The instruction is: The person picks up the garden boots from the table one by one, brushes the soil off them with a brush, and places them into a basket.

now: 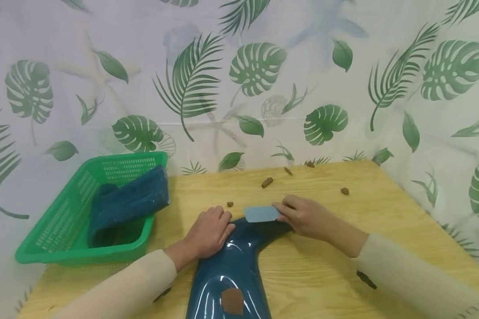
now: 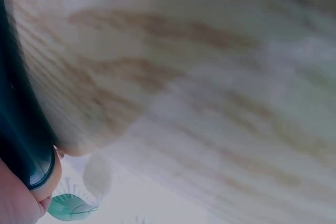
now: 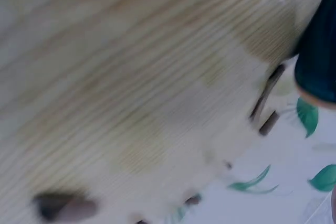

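A dark blue rubber boot (image 1: 235, 254) lies on the wooden table, its shaft toward me and its foot pointing right. A brown patch (image 1: 232, 301) shows on the shaft. My left hand (image 1: 209, 232) grips the boot at its heel end; in the left wrist view, fingers (image 2: 50, 182) wrap the boot's edge (image 2: 39, 166). Between thumb and fingers, my right hand (image 1: 303, 217) pinches a flat light-blue scraper (image 1: 261, 214) at the boot's far edge, along the sole side. The right wrist view catches only part of the boot (image 3: 317, 66); the scraper is out of sight there.
A green plastic basket (image 1: 80, 259) stands at the left with another blue boot (image 1: 129, 201) in it. Brown lumps lie scattered on the table, including one (image 1: 267, 182) near the back and one (image 1: 366, 279) beside the right sleeve. A leaf-print sheet (image 1: 263, 110) hangs behind.
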### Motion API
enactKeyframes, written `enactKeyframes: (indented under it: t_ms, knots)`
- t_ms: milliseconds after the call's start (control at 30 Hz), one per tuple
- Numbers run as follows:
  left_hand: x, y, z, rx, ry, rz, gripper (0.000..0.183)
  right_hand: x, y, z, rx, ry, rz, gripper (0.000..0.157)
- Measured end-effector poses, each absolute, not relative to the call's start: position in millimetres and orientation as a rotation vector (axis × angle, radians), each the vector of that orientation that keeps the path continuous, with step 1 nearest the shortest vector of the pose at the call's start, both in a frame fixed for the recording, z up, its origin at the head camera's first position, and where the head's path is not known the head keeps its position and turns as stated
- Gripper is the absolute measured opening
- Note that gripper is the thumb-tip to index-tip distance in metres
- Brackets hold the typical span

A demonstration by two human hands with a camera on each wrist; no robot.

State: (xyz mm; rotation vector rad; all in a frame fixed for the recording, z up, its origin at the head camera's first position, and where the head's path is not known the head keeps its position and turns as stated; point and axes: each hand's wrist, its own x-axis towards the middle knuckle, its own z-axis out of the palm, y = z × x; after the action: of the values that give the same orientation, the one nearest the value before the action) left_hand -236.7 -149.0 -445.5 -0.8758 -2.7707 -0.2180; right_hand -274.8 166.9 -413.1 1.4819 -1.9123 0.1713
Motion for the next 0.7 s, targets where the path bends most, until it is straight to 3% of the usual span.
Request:
enactKeyframes:
  t_ms: [267,700]
  knots:
    - [-235,-148,-445,-0.875,-2.765,-0.195,0.026,-266,237,-424,1.428,-2.016,0.243,0.053]
    - [-238,-149,-445,-0.886,-2.752,-0.177,0.025,-284,155,-413,1.501,-1.936,0.175,0.048]
